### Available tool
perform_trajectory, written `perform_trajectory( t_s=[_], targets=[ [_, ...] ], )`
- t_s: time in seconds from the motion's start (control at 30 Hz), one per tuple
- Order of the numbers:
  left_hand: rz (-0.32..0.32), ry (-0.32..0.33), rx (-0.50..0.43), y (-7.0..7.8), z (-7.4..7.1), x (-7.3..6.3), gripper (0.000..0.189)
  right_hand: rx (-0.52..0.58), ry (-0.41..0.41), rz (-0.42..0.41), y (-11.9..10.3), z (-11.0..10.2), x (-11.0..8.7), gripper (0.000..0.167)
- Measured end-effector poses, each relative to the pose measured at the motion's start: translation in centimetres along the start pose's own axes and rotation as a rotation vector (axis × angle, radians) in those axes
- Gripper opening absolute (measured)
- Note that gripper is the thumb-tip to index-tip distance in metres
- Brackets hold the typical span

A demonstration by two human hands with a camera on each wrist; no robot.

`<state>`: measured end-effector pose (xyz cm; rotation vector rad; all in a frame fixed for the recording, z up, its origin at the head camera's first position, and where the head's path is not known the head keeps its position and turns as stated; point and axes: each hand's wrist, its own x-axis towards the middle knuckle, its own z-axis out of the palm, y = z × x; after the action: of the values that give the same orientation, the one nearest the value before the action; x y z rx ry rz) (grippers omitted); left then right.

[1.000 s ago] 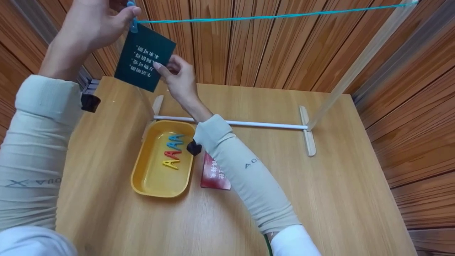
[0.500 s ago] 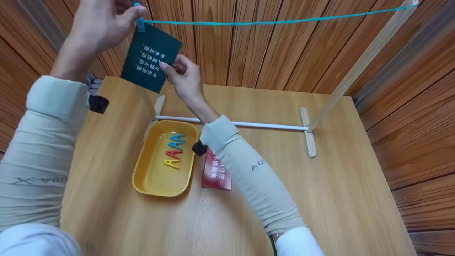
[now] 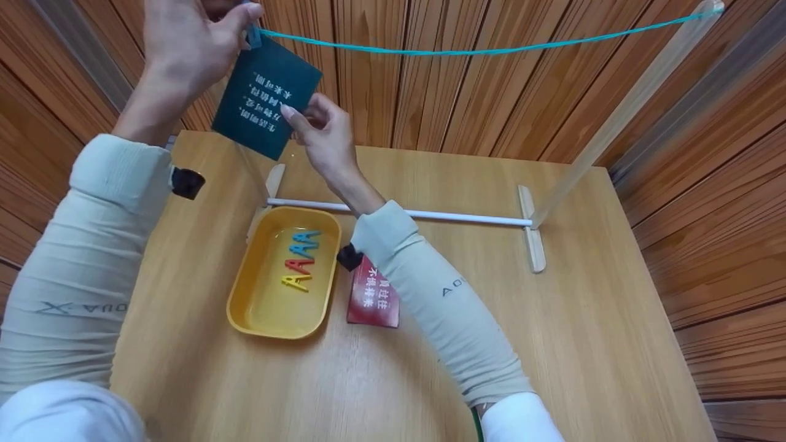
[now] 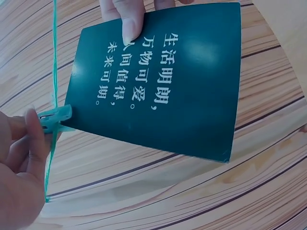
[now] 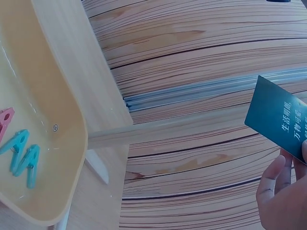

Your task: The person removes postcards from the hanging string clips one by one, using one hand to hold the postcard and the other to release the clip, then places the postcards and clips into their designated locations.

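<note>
My left hand [image 3: 190, 46] pinches a blue clothespin [image 4: 55, 119] at the left end of a turquoise line [image 3: 430, 53]. The clothespin's tip lies over one corner of a dark green card [image 3: 267, 98] with white printed characters. That card tilts below the line. On its opposite edge, my right hand [image 3: 325, 135] pinches the card, thumb on the printed face. In the left wrist view the line passes through the clothespin's jaws beside the card corner. The right wrist view shows the card's other end between thumb and fingers.
A yellow tray [image 3: 239, 307] holds several clothespins [image 3: 299, 265] on the wooden table [image 3: 295, 393]. A red card [image 3: 373, 301] lies beside it, partly under the right forearm. A wooden post [image 3: 626, 116] and a white bar [image 3: 466, 217] belong to the line's frame.
Both hands have shifted slightly to the right with the card and clothespin. The line, nearly straight before, now sags more in its middle.
</note>
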<state>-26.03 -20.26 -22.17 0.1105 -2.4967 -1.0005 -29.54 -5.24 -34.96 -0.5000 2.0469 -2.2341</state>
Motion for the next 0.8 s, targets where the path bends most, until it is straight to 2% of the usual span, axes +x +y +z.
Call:
perform_trajectory(
  t_s=[0.23,0.37,0.5,0.6,0.7,0.8],
  targets=[
    [0.173,0.097,0.032,0.4,0.5,0.0,0.042,-0.002,0.010,-0.015,-0.2,-0.5,-0.1,0.029],
    [0.222,0.099,-0.009,0.4,0.9,0.0,0.039,-0.020,0.015,-0.004,-0.2,-0.7,-0.3,0.029],
    [0.299,0.108,-0.011,0.4,1.0,-0.2,0.037,-0.037,0.011,-0.018,-0.1,-1.1,-0.5,0.029],
    [0.412,0.154,-0.007,0.2,1.1,-0.4,0.038,-0.039,0.005,-0.024,0.1,-1.4,-0.6,0.029],
    [0.507,0.205,-0.049,0.2,1.3,-0.5,0.036,-0.040,0.013,-0.009,0.3,-1.8,-0.7,0.028],
    [0.564,0.247,-0.075,0.2,1.6,-0.6,0.033,-0.036,0.029,-0.007,0.6,-2.1,-0.7,0.027]
  ],
)
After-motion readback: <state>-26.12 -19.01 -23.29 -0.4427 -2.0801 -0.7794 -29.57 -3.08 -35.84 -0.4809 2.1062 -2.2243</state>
